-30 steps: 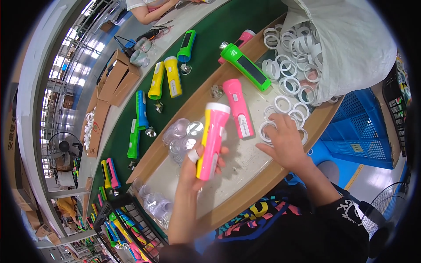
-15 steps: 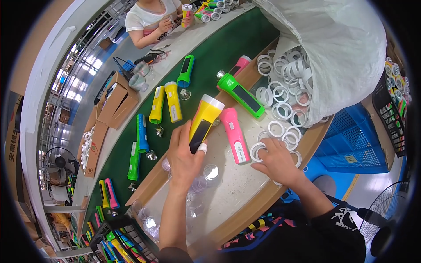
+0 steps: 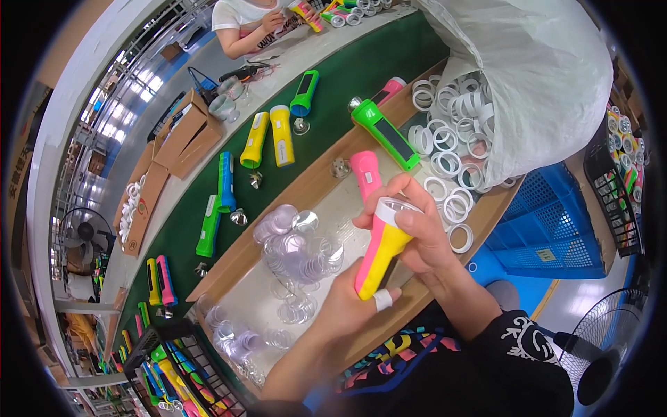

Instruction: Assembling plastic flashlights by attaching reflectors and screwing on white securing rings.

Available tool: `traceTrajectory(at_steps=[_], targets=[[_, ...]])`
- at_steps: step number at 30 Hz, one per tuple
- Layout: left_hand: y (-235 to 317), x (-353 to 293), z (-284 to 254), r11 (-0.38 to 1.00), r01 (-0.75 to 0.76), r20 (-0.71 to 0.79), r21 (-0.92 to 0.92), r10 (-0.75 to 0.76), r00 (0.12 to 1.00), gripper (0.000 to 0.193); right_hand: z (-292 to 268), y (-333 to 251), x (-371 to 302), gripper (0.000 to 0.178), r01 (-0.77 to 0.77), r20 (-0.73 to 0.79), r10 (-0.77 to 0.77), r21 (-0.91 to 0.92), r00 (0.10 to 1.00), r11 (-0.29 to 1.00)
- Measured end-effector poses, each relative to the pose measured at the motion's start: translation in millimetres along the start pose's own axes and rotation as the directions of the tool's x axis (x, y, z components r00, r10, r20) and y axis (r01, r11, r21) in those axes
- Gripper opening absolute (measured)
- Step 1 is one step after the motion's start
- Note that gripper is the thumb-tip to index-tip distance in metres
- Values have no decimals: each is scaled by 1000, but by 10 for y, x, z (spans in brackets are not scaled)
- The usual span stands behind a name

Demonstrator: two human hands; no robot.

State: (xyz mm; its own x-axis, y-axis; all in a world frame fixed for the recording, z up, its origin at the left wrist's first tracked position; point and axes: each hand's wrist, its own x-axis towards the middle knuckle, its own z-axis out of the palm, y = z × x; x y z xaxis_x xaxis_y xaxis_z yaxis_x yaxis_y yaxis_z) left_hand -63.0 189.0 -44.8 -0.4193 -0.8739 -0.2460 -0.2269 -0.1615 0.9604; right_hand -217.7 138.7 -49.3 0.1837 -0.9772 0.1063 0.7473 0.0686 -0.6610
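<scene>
A yellow and pink flashlight (image 3: pixel 385 251) is held tilted above the tray, its head with a white ring and clear lens upward. My left hand (image 3: pixel 342 306), a white wrap on its thumb, closes round the lower body. Around the head, the fingers and thumb of my right hand (image 3: pixel 429 240) grip the white ring (image 3: pixel 393 207). Just behind lies a pink flashlight (image 3: pixel 365 172), partly hidden by my right hand. Loose white rings (image 3: pixel 456 206) lie to the right, and clear round lenses (image 3: pixel 294 256) are piled to the left.
A white sack (image 3: pixel 535 76) spills rings into the wood-edged tray (image 3: pixel 243 267). Green (image 3: pixel 386 137) and yellow flashlights (image 3: pixel 282 136) lie beyond. A black basket (image 3: pixel 187 368) stands lower left, a blue crate (image 3: pixel 549 222) right, a fan (image 3: pixel 597 347) lower right. Across the bench, another person (image 3: pixel 253 24) holds a flashlight.
My left hand has brought the flashlight nearer and to the right. My right hand has left the loose rings and now grips the flashlight's head. The view has shifted slightly.
</scene>
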Motion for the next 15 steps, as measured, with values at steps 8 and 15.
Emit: traceTrajectory(at_steps=[8,15], targets=[[-104,-422,376,299,404,456,-865,128,881,48,30,289,-74,27,-164,431,-135,587,892,793],[-295,-82,162,969,18,-218,247,37,975,39,-148,159,-173,17,52,-8,-56,-293,998,955]])
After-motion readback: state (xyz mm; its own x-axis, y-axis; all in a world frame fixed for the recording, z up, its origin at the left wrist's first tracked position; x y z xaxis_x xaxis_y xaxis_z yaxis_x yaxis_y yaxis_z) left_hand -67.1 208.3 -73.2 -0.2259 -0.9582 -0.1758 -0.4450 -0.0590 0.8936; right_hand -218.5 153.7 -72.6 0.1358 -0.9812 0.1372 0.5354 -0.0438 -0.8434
